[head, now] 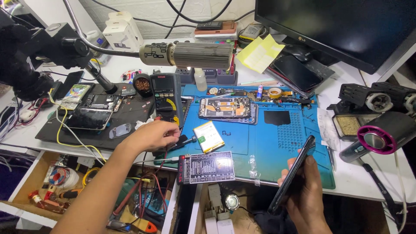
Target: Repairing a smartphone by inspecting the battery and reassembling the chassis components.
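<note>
My right hand [305, 193] holds a dark smartphone [293, 173] edge-on, tilted, above the front edge of the blue work mat [264, 143]. My left hand [149, 136] rests at the mat's left edge, fingers closed around the black handle of a probe or tool [184, 141], just below a multimeter [164, 97]. A white phone battery [208, 136] lies on the mat to the right of that hand. An opened phone [226, 107] with its insides exposed lies farther back. A black test board [206, 167] sits at the front edge.
A microscope arm with a ribbed lamp [190, 55] hangs over the bench. A black mat [125, 117] at left bears another phone [89, 118] and parts. A monitor [342, 26] stands back right, a pink-ringed blower [381, 134] at right, an open cluttered drawer [65, 182] below left.
</note>
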